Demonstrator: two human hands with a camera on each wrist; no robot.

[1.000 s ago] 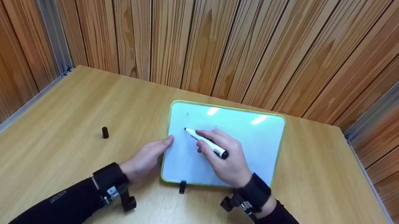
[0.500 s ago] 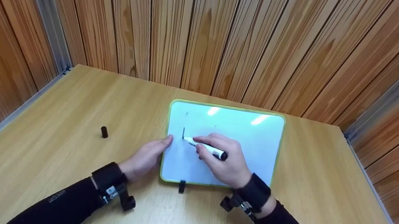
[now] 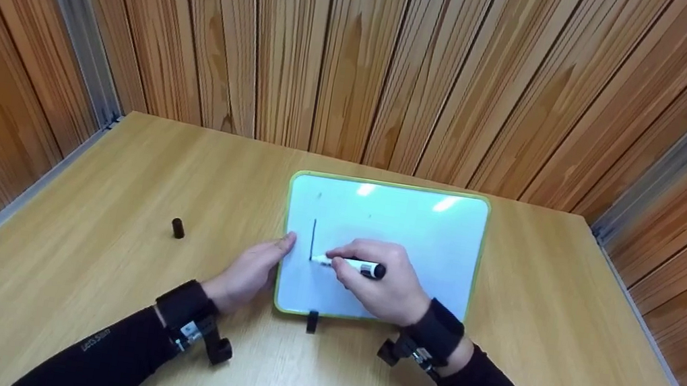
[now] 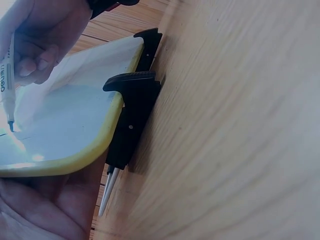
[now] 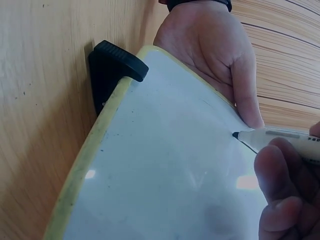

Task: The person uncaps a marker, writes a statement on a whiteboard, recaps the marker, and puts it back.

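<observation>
A whiteboard [image 3: 406, 229] with a yellow-green frame leans on black stand clips [image 4: 132, 110] on the table. My left hand [image 3: 250, 271] grips its left edge, thumb on the front face and the other fingers hidden behind. My right hand [image 3: 388, 281] pinches a white marker [image 5: 280, 140] with a black end, lying nearly level across the board. Its dark tip touches the board at the lower end of a vertical black line [image 3: 313, 236] near the left side. In the left wrist view, the right hand's curled fingers show close over the board face.
A small black marker cap [image 3: 178, 228] stands on the wooden table [image 3: 101, 266], left of the board. Wood-panelled walls [image 3: 358, 52] rise behind and on both sides. Faint smudges mark the board's upper part.
The right hand has moved the marker tip downward, leaving a vertical black line that has grown longer. The marker now lies more level. The left hand keeps its grip on the board's edge.
</observation>
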